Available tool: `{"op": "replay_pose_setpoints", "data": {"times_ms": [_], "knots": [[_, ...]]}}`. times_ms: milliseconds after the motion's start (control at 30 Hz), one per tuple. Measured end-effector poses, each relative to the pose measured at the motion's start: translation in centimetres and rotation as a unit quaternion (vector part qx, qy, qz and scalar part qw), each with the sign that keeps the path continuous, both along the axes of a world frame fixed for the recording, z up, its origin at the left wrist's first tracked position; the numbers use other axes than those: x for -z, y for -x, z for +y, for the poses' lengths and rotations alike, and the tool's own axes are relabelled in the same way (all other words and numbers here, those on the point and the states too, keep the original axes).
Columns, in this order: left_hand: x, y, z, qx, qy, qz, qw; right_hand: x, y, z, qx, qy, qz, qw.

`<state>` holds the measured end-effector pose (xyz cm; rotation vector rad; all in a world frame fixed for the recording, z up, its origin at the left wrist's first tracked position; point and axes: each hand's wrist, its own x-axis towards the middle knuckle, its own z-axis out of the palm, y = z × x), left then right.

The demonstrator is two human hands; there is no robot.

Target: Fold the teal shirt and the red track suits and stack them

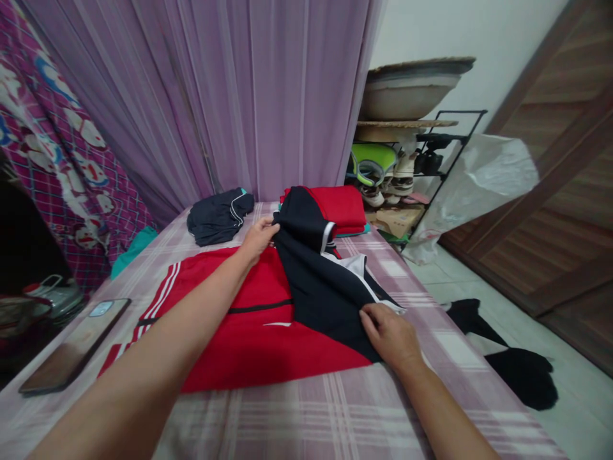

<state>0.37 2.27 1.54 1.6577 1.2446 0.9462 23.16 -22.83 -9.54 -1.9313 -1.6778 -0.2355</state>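
Left hand: the left hand [258, 237] is out at the far side of the bed, fingers pinched together on the upper edge of the dark panel, lifting it a little off the red cloth.
Right hand: the right hand [390, 335] sits near the bed's right side, fingers curled down and closed on the lower edge of the same dark panel, close to its white trim.
Garment: a red and navy sports top [268, 319] lies spread flat in the middle of the checked bedsheet [297, 415], its navy part folded across the red between the two hands (white stripes show on the sleeve at the left).
How it handles: I judge it light, soft and limp, likely a smooth knit that slides on itself; it will sag wherever it is not held, so hems and seam edges look like the sure places to grip.
Beside it: a phone [76, 345] lies face up near the left edge, well apart from the garment.
Far end: a dark folded garment [219, 216] and a red folded pile [342, 207] rest near the purple curtain [249, 96].
Floor: black cloth [517, 370] lies on the tiles to the right.
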Motion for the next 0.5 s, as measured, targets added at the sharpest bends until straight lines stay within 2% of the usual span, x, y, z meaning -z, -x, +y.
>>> {"op": "replay_pose_setpoints", "data": {"times_ms": [133,233,267,333,400,433,500], "knots": [[2.9,6.2,-0.8,-0.049,0.042,0.108,0.992,-0.1,0.4,0.0,0.006,0.003,-0.005,1.0],[3.3,8.2,-1.3,-0.08,0.015,0.155,0.985,0.1,0.2,0.0,0.008,0.008,-0.008,1.0],[2.8,8.2,-1.4,-0.074,-0.024,0.17,0.982,0.1,0.0,0.1,0.006,0.01,-0.008,1.0],[1.4,7.1,-2.1,-0.002,-0.148,0.221,0.964,0.2,-0.3,0.1,-0.005,0.017,-0.009,1.0],[0.1,4.9,-3.3,0.124,-0.273,0.297,0.907,0.2,-0.6,0.2,-0.014,0.025,-0.011,1.0],[-0.4,3.5,-4.0,0.175,-0.301,0.334,0.876,0.2,-0.7,0.2,-0.016,0.027,-0.012,0.999],[-0.5,0.6,-5.6,0.222,-0.291,0.406,0.837,0.1,-0.8,0.1,-0.018,0.029,-0.011,0.999]]}}
